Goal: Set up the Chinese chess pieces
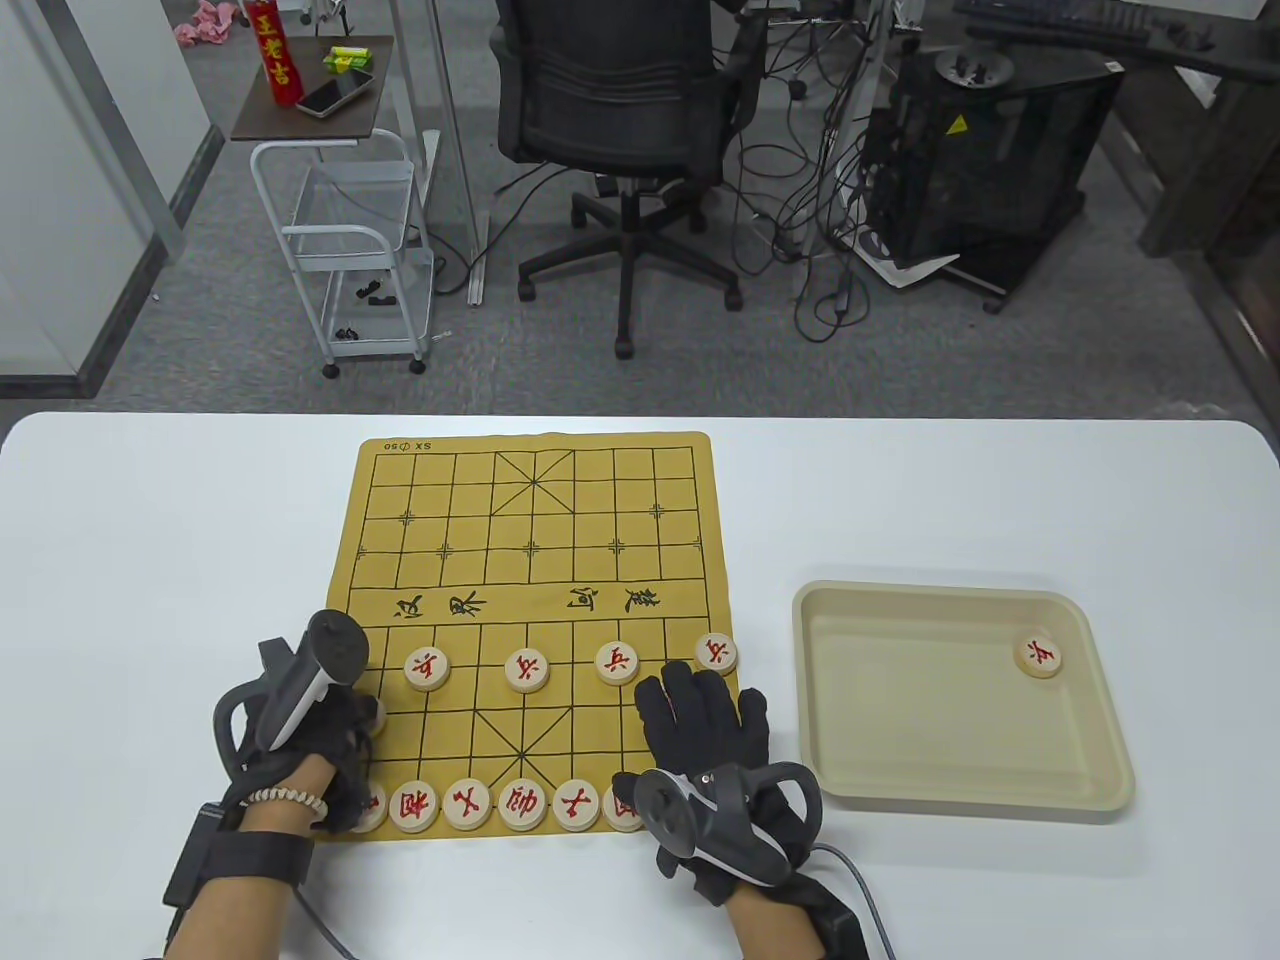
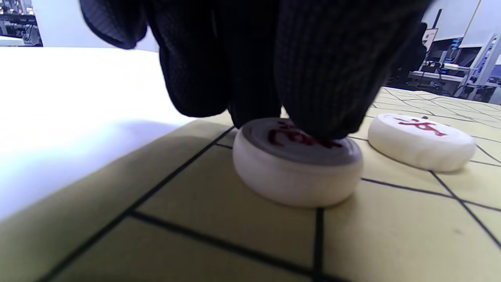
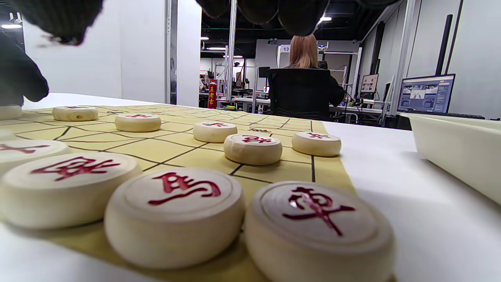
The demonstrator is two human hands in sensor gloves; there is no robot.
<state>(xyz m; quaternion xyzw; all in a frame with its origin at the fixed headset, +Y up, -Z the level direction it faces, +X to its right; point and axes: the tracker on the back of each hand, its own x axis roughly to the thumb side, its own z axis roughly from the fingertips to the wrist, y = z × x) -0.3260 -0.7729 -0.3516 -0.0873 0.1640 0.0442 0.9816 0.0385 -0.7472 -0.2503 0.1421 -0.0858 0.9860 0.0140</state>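
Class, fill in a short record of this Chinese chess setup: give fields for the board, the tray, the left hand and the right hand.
board: tan mat, red pieces on near half only
tray: beige, holds one red piece
left hand: fingertips press on a piece at the board's left side
right hand: flat, fingers spread, above the board's near right corner

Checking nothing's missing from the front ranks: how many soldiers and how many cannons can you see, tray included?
Soldiers: 5 (four on the board, one in the tray)
Cannons: 2 (one under the left fingers, one by the right hand)
Total: 7
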